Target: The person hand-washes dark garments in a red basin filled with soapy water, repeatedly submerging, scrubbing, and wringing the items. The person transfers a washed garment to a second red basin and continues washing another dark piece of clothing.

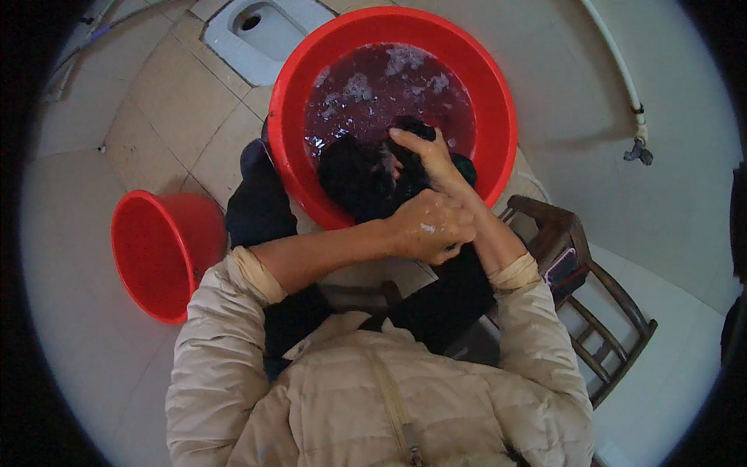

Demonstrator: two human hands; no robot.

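A large red plastic basin stands before me, holding murky, purplish water with patches of suds. Dark wet cloth is bunched at its near side, partly under the water. My right hand grips a raised fold of this cloth between thumb and fingers. Curled into a fist, my left hand lies across my right forearm at the basin's near rim. White suds cling to its back. Its palm is hidden, so whether it holds cloth does not show.
A red plastic bucket lies tilted at my left. Beyond the basin's left side is a white squat toilet. A wooden chair with a phone on it is at right, below a wall tap. My dark-trousered legs flank the basin.
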